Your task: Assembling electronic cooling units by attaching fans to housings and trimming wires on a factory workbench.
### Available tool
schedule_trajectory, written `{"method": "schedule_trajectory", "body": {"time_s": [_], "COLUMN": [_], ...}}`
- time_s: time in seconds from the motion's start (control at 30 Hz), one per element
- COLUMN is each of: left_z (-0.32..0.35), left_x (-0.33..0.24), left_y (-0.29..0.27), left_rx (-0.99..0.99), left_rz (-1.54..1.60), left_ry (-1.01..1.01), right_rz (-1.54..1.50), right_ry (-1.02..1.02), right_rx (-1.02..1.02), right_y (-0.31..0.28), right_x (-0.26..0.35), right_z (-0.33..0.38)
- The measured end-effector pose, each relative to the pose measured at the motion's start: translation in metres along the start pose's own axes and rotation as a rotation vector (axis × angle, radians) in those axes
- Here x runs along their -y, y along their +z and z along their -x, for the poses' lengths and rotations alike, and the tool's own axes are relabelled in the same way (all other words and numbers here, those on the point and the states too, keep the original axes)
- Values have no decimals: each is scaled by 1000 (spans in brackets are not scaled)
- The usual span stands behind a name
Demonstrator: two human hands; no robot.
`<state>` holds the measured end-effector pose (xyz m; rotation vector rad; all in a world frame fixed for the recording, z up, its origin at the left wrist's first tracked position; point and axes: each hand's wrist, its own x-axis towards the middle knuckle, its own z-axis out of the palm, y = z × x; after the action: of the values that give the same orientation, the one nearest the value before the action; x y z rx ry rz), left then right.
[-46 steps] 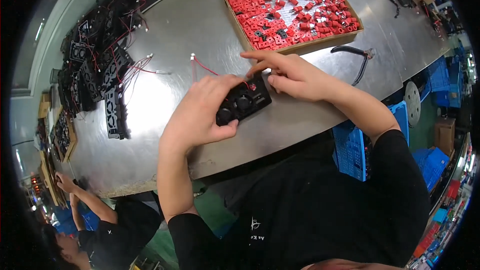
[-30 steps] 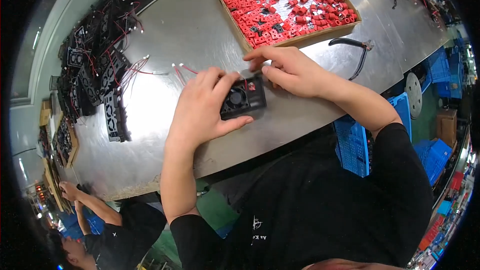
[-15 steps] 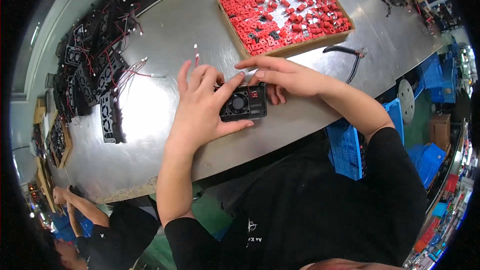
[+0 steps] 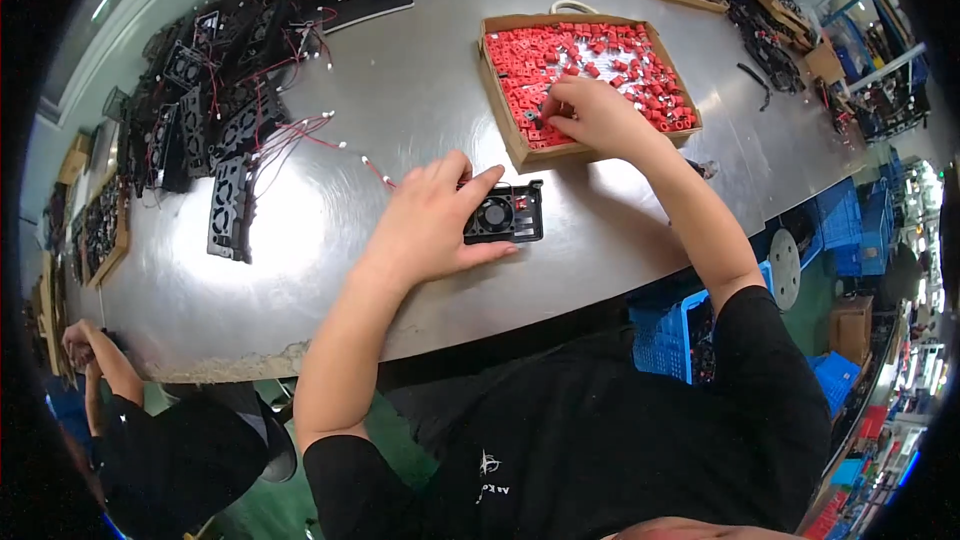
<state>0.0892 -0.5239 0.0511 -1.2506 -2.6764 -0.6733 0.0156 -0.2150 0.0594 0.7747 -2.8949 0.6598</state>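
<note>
My left hand [image 4: 425,220] grips a small black plastic housing with a fan [image 4: 528,223] against the metal table, its thumb along the near edge and its fingers over the far edge. A little red part [image 4: 521,205] sits inside the housing beside the fan. Over the near left corner of a shallow cardboard box [image 4: 550,157], my right hand [image 4: 598,118] has its fingertips pinched together among small red plastic parts [image 4: 520,52]. Whatever lies between those fingertips is too small to make out. A thin cable with a white connector [image 4: 376,171] extends beyond my left hand.
Black fan housings with red wires [image 4: 235,195] are heaped at the left. Black-handled pliers [image 4: 706,169] lie partly hidden behind my right forearm. Blue crates [image 4: 660,345] stand below the table edge. Another person's hand [image 4: 80,340] is at the far left.
My right hand has left the fan housing and reached up and right into the box of red parts. My left hand still holds the housing. The whole view has shifted somewhat.
</note>
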Motion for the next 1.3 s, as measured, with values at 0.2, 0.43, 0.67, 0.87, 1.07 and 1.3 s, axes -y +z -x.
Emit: {"method": "schedule_trajectory", "body": {"time_s": [0.2, 0.43, 0.67, 0.87, 1.07, 1.3], "left_z": [2, -2, -2, -4, 2, -3], "left_x": [5, 7, 2, 4, 5, 5], "left_y": [-1, -1, -6, -1, -1, -1], "left_rx": [-12, -8, 17, -5, -9, -3], "left_rz": [16, 26, 28, 33, 23, 21], "left_ry": [-23, -35, -74, -53, -60, -61], "right_rz": [-126, -270, -318, -195, -346, -349], "right_ry": [96, 149, 250, 100, 265, 153], "right_rx": [-187, -114, -316, -540, 10, -281], "right_y": [-18, -9, -5, -8, -7, 1], "right_x": [30, 46, 9, 1, 55, 61], "right_z": [16, 83, 54, 74, 110, 126]}}
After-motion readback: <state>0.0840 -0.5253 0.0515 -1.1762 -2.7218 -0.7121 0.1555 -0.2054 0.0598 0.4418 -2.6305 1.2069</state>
